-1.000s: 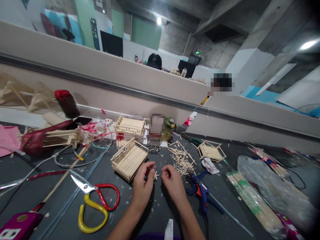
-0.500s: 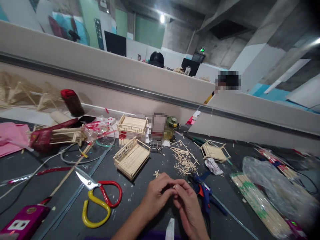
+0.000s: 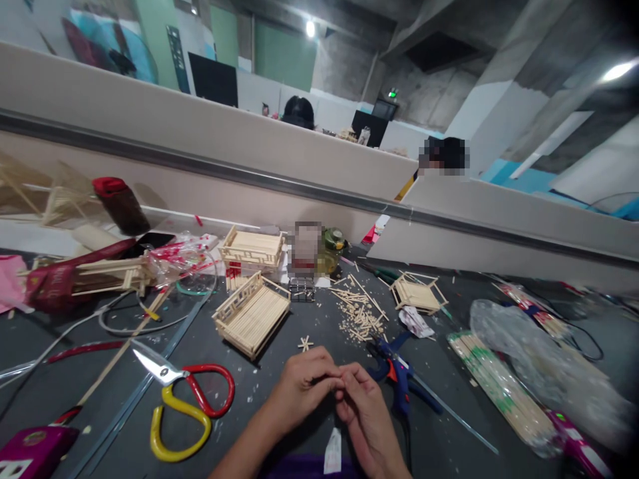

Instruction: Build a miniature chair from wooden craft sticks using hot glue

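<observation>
Low over the front of the dark desk, my left hand (image 3: 307,386) and my right hand (image 3: 367,412) meet with fingertips pinched together. Whatever lies between them is too small or hidden to name. Just beyond my left hand is a little star-like cluster of short sticks (image 3: 305,343). A blue hot glue gun (image 3: 402,386) lies to the right of my right hand. Scissors (image 3: 167,376) with one red and one yellow handle rest open on the left. Behind them stands a small railed model of wooden sticks (image 3: 254,319).
Cut stick pieces (image 3: 362,316) are heaped mid-desk. A second stick model (image 3: 254,246) and a stick frame (image 3: 418,293) stand farther back. Bagged sticks (image 3: 499,386) lie right, a purple device (image 3: 37,452) front left. A partition (image 3: 249,169) runs behind; a person (image 3: 444,156) is beyond it.
The view has shifted slightly, so the desk things appear farther left. My fingertips have drawn closer together; a tiny pale bit seen at my right fingertips earlier is now hidden.
</observation>
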